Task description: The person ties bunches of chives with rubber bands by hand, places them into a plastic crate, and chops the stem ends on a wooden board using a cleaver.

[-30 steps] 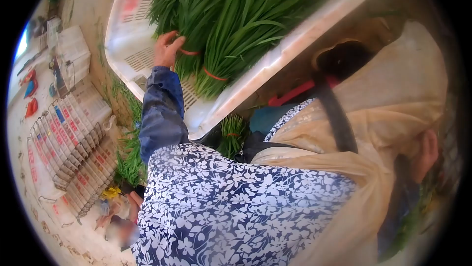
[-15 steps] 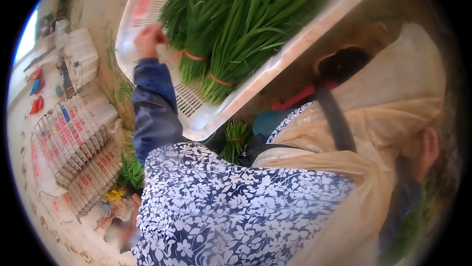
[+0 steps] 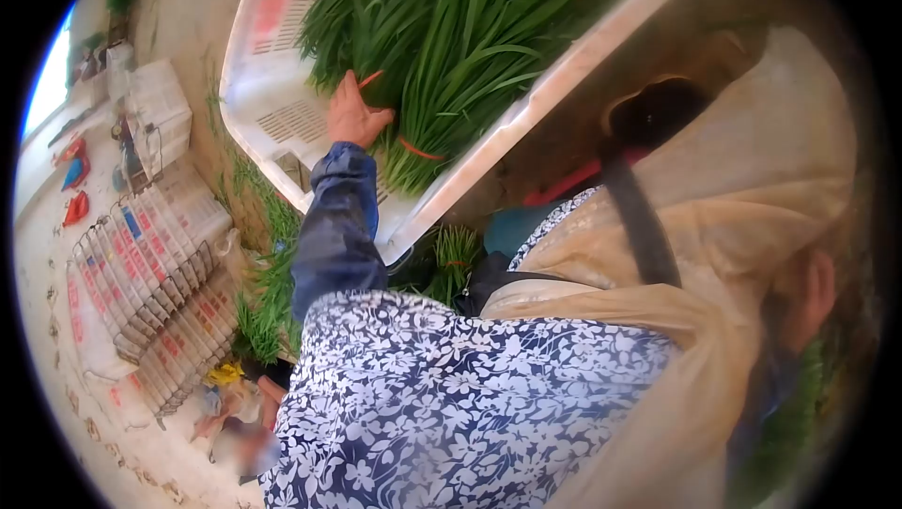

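Observation:
My left hand [image 3: 355, 116], in a navy cuff, lies on the root end of a bundle of garlic chives [image 3: 376, 30]. Its thumb is spread away from the fingers, and the hand hides most of that bundle's stems. A second bundle of garlic chives [image 3: 470, 67], tied with an orange band [image 3: 419, 148], lies right beside it. Both rest in a white plastic crate [image 3: 282, 138] with slotted walls. My right hand [image 3: 816, 297] is blurred at the far right edge, beside a tan covering; whether it holds anything does not show.
Stacked white crates [image 3: 150, 255] with red print stand at left. Loose greens [image 3: 268, 307] lie near the crate's lower corner, and another banded bundle [image 3: 457, 250] is below its near edge. Another person [image 3: 246, 443] is partly visible at lower left.
My left hand has moved right and down from beside the chives onto the nearer bundle, its fingers now spread out. The crate has stayed nearly still; my right hand shows little change.

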### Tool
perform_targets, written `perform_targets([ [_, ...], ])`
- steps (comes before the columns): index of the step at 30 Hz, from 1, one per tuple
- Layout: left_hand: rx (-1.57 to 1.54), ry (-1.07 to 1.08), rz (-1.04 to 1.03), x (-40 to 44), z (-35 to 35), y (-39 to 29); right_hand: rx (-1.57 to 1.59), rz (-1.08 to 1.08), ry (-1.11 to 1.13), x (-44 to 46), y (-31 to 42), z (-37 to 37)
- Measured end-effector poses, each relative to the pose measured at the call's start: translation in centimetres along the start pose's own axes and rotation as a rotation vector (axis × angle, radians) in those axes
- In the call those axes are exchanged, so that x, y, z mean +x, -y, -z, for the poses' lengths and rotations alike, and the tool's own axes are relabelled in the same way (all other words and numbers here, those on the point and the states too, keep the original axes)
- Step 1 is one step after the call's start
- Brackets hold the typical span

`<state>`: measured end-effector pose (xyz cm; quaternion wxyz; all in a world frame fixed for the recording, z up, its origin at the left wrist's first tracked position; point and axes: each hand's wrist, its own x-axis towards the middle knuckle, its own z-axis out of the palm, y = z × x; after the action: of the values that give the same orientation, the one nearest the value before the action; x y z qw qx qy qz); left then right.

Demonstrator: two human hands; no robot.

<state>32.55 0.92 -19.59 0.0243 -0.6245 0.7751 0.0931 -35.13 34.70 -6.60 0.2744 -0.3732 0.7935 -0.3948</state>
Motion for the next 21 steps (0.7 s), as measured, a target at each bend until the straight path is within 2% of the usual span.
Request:
perform_targets([
  [1, -0.006, 0.002, -0.005, 0.9, -0.4, -0.9, -0.011, 0.013, 0.003, 0.2, 0.7, -0.3],
  [3, -0.02, 0.047, 0.21, 2.6, -0.7, -2.2, -0.019, 0.054, 0.025, 0.4, 1.9, -0.9],
  [5, -0.071, 0.009, 0.187, 3.2, -2.4, -1.2, -0.02, 0.083, 0.037, 0.5, 1.8, -0.9],
  [7, -0.125, -0.024, 0.168, 3.6, -1.2, -1.8, 0.017, -0.013, 0.015, 0.4, 1.5, -0.7],
  [9, -0.729, 0.209, 0.519, 4.1, 4.4, -4.2, 0.067, -0.08, 0.014, 0.6, 2.4, -0.8],
  [10, -0.969, 0.244, 0.517, 4.8, 3.6, -0.4, 0.066, -0.098, 0.009, 0.6, 2.7, -0.6],
  [11, -0.97, 0.25, 0.53, 5.5, 4.4, 1.0, 0.064, -0.12, 0.01, 0.6, 2.8, -0.5],
  [13, -1.073, 0.626, 0.508, 6.3, 6.4, 1.8, 0.023, -0.077, 0.031, 1.0, 2.1, 0.1],
  [14, -0.997, 0.54, 0.57, 6.4, 5.2, 1.7, 0.007, -0.048, 0.024, 1.0, 1.9, -0.1],
  [17, -0.934, 0.616, 0.634, 5.6, 1.4, -1.1, -0.011, 0.021, 0.021, 0.9, 2.4, -0.7],
  [19, -0.96, 0.635, 0.545, 5.2, 1.7, -1.6, -0.065, 0.047, 0.021, 0.0, 3.0, -0.7],
  [21, -1.073, 0.898, 0.521, 4.8, 3.4, -2.2, -0.118, 0.072, 0.043, -0.8, 3.0, 0.0],
])
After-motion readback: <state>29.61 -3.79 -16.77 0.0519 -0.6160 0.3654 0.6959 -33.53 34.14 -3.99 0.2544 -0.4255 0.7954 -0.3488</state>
